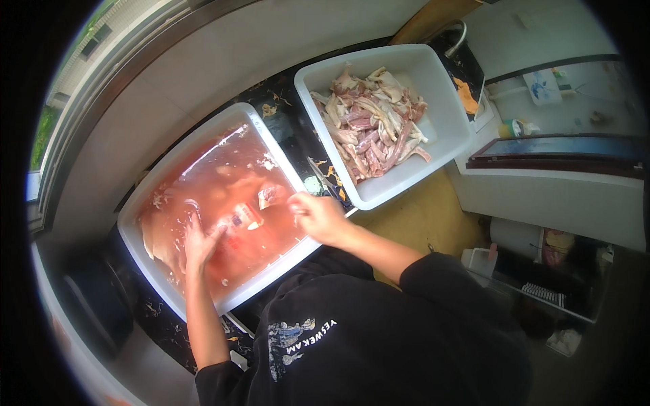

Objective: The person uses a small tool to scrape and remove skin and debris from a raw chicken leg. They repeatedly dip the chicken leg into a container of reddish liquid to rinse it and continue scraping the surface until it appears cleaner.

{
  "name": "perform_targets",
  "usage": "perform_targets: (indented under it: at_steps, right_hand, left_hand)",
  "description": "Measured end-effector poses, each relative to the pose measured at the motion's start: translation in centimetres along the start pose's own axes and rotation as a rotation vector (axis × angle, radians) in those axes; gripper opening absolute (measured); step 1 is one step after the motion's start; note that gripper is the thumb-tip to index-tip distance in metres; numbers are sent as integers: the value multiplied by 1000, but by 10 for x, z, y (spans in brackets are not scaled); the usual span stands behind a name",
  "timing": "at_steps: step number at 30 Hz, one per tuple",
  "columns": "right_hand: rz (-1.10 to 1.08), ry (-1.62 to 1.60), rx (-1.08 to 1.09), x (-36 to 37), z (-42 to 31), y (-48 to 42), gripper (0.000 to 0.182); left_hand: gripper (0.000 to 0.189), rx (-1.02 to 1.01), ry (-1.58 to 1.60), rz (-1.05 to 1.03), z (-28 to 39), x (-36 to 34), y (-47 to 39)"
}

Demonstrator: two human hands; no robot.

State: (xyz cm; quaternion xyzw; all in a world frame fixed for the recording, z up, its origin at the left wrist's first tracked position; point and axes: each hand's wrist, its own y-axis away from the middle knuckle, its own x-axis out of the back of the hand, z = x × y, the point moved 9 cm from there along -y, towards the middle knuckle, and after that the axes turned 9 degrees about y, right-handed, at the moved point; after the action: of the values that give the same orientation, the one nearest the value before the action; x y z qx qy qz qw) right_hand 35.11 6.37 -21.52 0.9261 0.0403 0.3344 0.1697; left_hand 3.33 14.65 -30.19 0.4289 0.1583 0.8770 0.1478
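A white plastic tub [264, 137] before me holds reddish water with pieces of raw meat and a printed packet [241, 218] in it. My left hand [199, 241] reaches into its left part, fingers spread at the water's surface beside a pale curved piece. Above the tub's right rim is my right hand [317, 215], curled and blurred; whether something is in it I cannot tell. A chunk of raw meat [270, 196] breaks the surface just left of that hand. Further right, a second white tub [436, 132] holds a heap of raw, skin-on poultry pieces [376, 127].
Scissors [325, 177] lie on the black marbled counter [284, 122] between the tubs. Behind the right tub are a curved metal faucet [459, 38] and an orange cloth [465, 96]. A dark container [99, 299] stands at the left; a window is at the upper left.
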Motion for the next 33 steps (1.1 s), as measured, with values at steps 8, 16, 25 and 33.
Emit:
perform_targets:
  at_steps: [8,16,25,33]
  right_hand:
    - [123,369,9,-89,2,-56,30]
    - [148,-62,-233,-120,89,-119,57]
    - [24,-458,-385,-201,71,-146,42]
    - [-191,-971,-516,-267,116,-172,36]
  left_hand:
    - [84,-165,-367,-276,-2,-46,-8]
    - [80,-35,7,-420,-14,-34,-25]
    - [43,89,943,-163,-54,-24,-54]
    - [39,256,1014,-195,-57,-42,-99]
